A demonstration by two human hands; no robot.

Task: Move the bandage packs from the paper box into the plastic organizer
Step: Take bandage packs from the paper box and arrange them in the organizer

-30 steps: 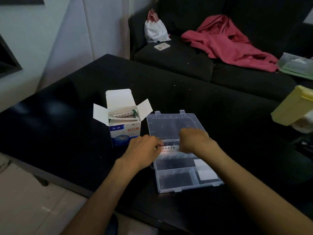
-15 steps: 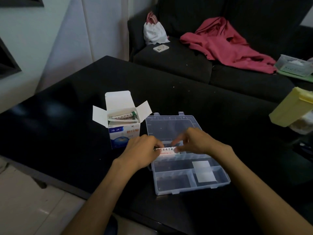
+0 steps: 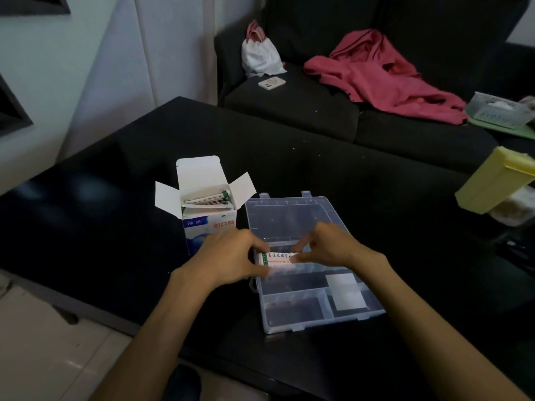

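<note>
Both hands hold one bandage pack [image 3: 279, 258] over the far left compartment of the clear plastic organizer [image 3: 307, 319], which lies open on the black desk [image 3: 115, 227]. The left hand [image 3: 228, 256] pinches the pack's left end with curled fingers, and the right hand [image 3: 327, 244] pinches its right end between thumb and fingertips. Just left of the organizer stands the paper box [image 3: 207, 218], flaps open, with more bandage packs [image 3: 207, 199] inside. Beyond the desk, a dark sofa [image 3: 289, 105] carries a red garment [image 3: 382, 76], a white bag [image 3: 260, 57] and a phone [image 3: 271, 83].
</note>
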